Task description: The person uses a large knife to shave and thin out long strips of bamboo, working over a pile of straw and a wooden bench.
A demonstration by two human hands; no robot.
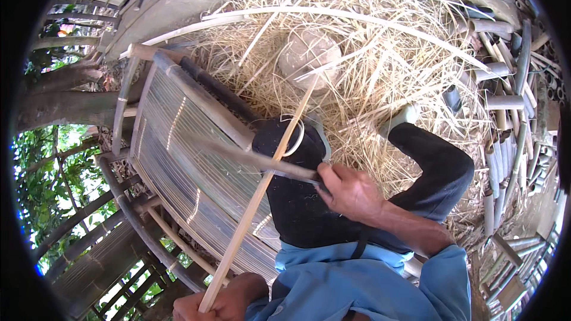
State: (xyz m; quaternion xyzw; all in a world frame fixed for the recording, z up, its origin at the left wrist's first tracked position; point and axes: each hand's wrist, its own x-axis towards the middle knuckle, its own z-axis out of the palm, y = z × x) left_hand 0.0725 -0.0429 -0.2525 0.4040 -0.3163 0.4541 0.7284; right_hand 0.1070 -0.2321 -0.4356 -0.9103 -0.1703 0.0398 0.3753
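Observation:
My right hand [355, 195] is closed around a long knife [241, 156], which lies across a pale bamboo strip [245, 223] above my left thigh. The knife's far end is smeared by motion. My left hand [221, 300] grips the strip's near end at the lower left. From there the strip slants up and away past my knee to a rounded stone-like block [309, 58] on the ground. A thin pale shaving [299, 139] curls beside the strip, just beyond the knife. Whether the edge is cutting into the strip cannot be made out.
A slatted bamboo bench [178, 137] stands to my left. Loose shavings [380, 65] cover the ground ahead, with a long pale strip [333, 13] bowed across them. Cut bamboo tubes [505, 102] are heaped at the right. My bent legs [437, 166] flank the work.

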